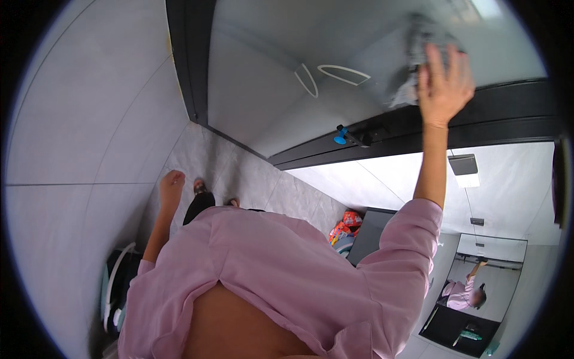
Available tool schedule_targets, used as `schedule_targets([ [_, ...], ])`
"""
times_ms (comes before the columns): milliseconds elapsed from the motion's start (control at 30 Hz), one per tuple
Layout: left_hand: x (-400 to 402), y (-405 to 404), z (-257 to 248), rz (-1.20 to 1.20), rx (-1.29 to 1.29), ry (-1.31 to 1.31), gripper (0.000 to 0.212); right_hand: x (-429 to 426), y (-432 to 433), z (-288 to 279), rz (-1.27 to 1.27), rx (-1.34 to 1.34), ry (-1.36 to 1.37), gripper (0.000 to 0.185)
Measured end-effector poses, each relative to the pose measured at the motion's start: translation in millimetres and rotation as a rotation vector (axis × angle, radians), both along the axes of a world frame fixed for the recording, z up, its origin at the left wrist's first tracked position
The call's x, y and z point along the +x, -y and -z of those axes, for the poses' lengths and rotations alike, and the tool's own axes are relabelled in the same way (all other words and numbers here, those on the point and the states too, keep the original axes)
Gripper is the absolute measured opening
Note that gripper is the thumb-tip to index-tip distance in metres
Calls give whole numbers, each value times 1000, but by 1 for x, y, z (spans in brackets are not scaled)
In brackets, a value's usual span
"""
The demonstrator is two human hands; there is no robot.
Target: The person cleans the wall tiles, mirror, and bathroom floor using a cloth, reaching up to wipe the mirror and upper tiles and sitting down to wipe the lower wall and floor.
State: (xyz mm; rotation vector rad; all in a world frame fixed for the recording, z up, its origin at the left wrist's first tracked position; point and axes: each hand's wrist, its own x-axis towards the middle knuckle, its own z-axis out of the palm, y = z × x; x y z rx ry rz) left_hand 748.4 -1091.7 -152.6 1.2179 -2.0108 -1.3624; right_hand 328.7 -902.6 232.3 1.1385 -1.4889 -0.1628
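Observation:
My right hand [445,85] is raised at the upper right, pressing a crumpled grey cloth [415,92] flat against the frosted glass panel [269,89] of a dark-framed door. The hand and cloth are slightly blurred. Below and left of them, a black door handle [358,139] with a blue piece [341,137] on it projects from the frame. Two white curved outlines [344,75] show on the glass. My left hand [172,183] hangs low at the left with its fingers curled, near the tiled wall; nothing shows in it.
Grey tiled wall [67,134] rises at the left, with a bucket-like container [107,287] beside me. Red and orange packages [347,224] lie by a dark cabinet [372,229]. A mirror [489,278] at the lower right reflects a person in pink.

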Motion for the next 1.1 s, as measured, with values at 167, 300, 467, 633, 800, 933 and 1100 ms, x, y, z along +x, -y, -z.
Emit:
schedule_targets([
  [167,28,-1,4,-17,207,53,17,-32,-61,49,-118,-81,53,36],
  [300,33,14,10,81,161,70,17,-15,-64,118,-4,76,160,36],
  [467,38,35,-9,46,280,39,15,1,-73,133,109,239,289,37],
  [633,58,33,8,-13,341,40,18,12,-83,133,146,336,437,37],
  [800,77,20,35,-11,282,82,21,15,-10,65,71,237,119,40],
  [933,60,14,36,19,105,137,23,38,100,7,-118,-34,31,38],
  [1100,13,-6,2,-46,228,97,20,59,162,83,-391,727,189,16],
])
